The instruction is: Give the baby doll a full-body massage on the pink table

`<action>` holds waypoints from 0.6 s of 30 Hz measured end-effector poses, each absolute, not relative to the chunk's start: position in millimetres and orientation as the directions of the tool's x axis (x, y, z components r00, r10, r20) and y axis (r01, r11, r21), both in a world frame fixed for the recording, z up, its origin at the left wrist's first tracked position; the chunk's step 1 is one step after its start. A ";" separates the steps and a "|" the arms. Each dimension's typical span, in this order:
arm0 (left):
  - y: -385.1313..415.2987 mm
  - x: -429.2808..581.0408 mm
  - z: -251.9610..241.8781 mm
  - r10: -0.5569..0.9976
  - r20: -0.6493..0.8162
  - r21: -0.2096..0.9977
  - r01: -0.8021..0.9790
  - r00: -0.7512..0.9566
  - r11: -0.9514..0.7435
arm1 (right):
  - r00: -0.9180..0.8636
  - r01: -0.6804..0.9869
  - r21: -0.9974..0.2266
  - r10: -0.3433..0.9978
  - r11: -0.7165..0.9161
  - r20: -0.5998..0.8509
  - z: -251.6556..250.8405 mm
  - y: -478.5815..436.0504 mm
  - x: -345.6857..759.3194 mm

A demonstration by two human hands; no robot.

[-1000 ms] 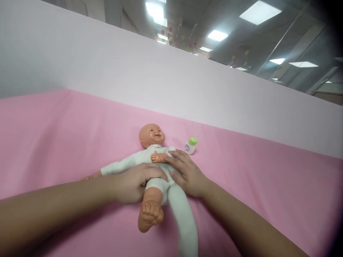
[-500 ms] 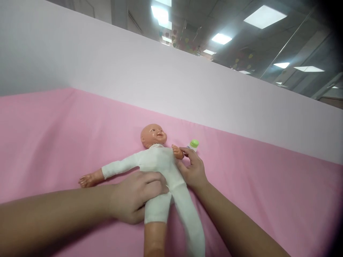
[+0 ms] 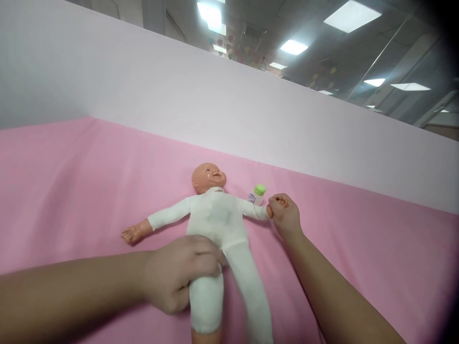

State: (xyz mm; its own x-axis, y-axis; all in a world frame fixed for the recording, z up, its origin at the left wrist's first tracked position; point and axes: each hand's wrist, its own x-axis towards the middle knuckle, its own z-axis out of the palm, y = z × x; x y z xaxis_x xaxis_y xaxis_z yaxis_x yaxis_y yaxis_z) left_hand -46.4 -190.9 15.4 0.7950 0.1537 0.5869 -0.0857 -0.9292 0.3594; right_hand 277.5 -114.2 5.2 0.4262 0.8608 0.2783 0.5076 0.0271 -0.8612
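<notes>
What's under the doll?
A pink sheet lies under the doll. The left hand grips its thigh, the right hand wraps its hand. What is beneath the sheet cannot be seen.

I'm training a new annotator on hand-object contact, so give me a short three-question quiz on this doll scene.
1. Multiple choice: which part of the doll does the right hand grip? A) its head B) the end of its outstretched arm C) its foot
2. True or false: the left hand rests on the bottle.
3. Fill in: the bottle's cap is ____.
Key: 1 B; 2 false, it is closed on the doll's upper leg; 3 green.
</notes>
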 end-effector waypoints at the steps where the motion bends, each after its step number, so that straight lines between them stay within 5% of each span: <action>1: -186.9 -50.5 16.7 0.177 0.579 0.376 -0.067 0.796 -0.924 | 0.425 0.506 -0.863 0.871 0.000 0.249 3.0 -111.6 281.7; 8: -173.4 -61.5 16.3 0.268 0.559 0.414 0.016 0.784 -0.910 | 0.463 0.509 -0.844 0.880 -0.168 0.104 -18.5 -93.2 305.5; 18: -191.6 -51.0 20.5 0.103 0.530 0.334 -0.096 0.842 -0.938 | 0.490 0.628 -0.733 0.864 -0.260 0.114 -26.1 -78.3 326.3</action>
